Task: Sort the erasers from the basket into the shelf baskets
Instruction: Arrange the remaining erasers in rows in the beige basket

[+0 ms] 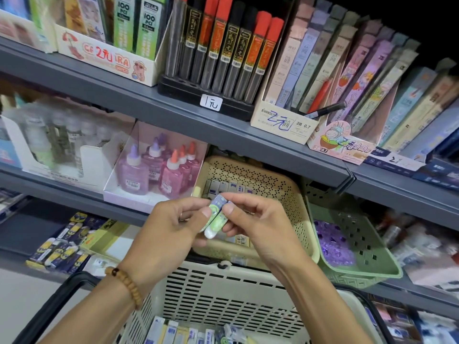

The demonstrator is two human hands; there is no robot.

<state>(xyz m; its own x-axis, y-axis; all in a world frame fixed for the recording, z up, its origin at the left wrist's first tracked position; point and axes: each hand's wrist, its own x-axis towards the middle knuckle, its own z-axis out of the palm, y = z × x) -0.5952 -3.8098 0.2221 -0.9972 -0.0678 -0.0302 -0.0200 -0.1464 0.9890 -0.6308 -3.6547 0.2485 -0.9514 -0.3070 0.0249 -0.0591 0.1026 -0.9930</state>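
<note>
- Shop aisle, dark grey metal shelving (pixel 173 112) in tiers; you stand close, looking down over a cream slotted plastic shopping basket (pixel 223 289) with black handles.
- Your left hand (pixel 171 227) and right hand (pixel 258 224) both pinch two small green-and-white wrapped erasers (pixel 216 219), held side by side above the front rim of the beige perforated shelf basket (pixel 293 202).
- Beige basket already holds a row of wrapped erasers along its back wall and some at the front edge; so sorting is under way.
- Plenty left: blue-and-white erasers line the shopping basket's near edge.
- Green perforated shelf basket (pixel 360 264) sits just right of the beige one, purple items inside.
- Pink and purple glue bottles (pixel 159 172) stand left of the beige basket; boxed leads (pixel 223 45) fill the tier above.
</note>
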